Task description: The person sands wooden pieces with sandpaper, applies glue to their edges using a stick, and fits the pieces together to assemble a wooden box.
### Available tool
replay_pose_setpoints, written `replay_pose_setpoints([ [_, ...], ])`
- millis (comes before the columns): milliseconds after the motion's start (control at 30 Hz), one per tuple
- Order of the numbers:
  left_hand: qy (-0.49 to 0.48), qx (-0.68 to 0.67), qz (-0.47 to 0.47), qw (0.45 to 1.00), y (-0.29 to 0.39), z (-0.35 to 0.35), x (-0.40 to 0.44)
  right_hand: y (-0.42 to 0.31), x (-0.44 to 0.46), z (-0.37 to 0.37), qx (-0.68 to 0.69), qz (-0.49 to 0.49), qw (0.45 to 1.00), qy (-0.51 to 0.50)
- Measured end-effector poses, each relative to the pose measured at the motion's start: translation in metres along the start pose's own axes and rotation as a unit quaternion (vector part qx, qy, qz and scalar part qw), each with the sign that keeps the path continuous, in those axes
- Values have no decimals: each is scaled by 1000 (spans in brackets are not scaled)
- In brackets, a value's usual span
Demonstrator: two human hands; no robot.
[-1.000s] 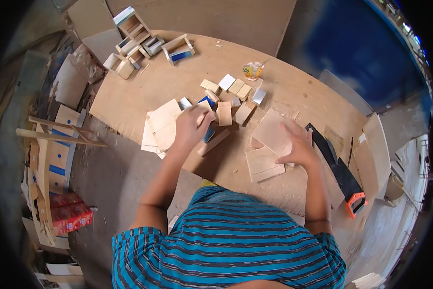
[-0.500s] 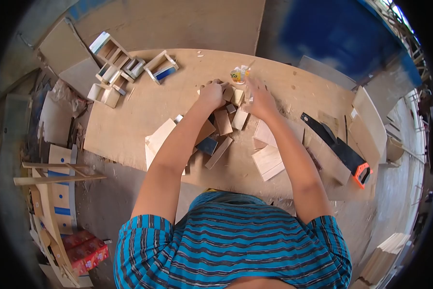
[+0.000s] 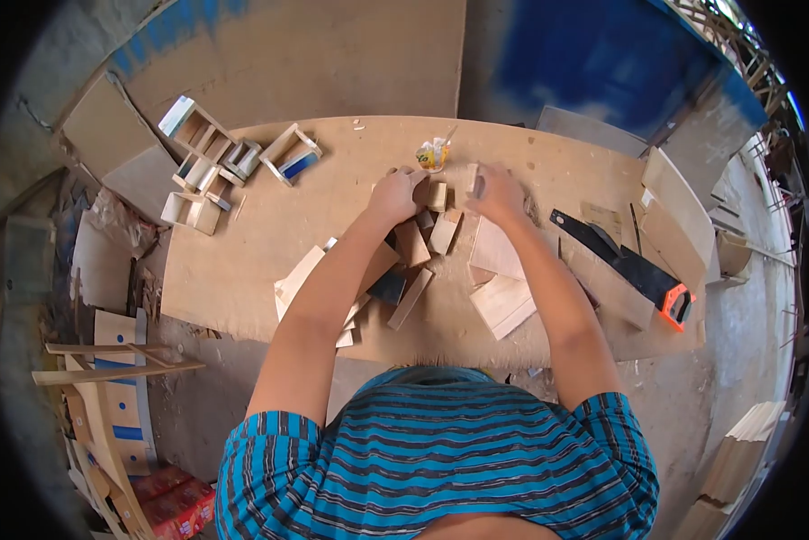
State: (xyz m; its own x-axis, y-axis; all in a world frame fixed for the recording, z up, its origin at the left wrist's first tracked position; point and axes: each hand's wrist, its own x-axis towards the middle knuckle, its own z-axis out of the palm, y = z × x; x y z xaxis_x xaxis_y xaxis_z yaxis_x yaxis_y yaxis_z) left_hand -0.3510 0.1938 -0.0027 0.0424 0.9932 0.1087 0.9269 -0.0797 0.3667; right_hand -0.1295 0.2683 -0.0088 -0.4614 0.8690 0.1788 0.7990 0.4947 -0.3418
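My right hand point(image 3: 500, 194) is closed around a small pale wood block point(image 3: 473, 178), gripped between thumb and fingers just above the table. Left of it, my left hand point(image 3: 393, 196) curls over the far end of a heap of wood offcuts, its fingers around a brown wood block point(image 3: 421, 191) that it partly covers. Between the hands lie a short pale block point(image 3: 438, 196) and a longer pale piece point(image 3: 445, 232). A brown piece point(image 3: 411, 243) and a thin strip point(image 3: 411, 300) lie nearer my body. Just beyond the hands stands a small printed cup point(image 3: 432, 156) with a stick in it.
Small wooden box frames point(image 3: 208, 153) stand at the table's far left. A black handsaw point(image 3: 616, 261) with an orange handle lies on the right, near leaning boards point(image 3: 674, 216). Flat wood pieces point(image 3: 503, 301) lie beside my right forearm. The plywood table point(image 3: 233, 270) has a curved far edge.
The view has tilted, so the table appears lower. My right hand, blurred before, has moved slightly away from the heap and now shows a block in its grip. My left hand stays at the heap.
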Motion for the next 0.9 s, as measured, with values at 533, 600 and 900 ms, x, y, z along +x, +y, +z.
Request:
replay_pose_setpoints([
  [533,-57,-207,2,977,94,52,58,73,-1,-52,-83,83,990,-80],
  [600,-50,-259,22,964,93,60,58,74,-4,-62,-112,76,989,-64],
  [900,40,-438,-102,892,65,49,27,100,14,-87,-138,64,960,-236],
])
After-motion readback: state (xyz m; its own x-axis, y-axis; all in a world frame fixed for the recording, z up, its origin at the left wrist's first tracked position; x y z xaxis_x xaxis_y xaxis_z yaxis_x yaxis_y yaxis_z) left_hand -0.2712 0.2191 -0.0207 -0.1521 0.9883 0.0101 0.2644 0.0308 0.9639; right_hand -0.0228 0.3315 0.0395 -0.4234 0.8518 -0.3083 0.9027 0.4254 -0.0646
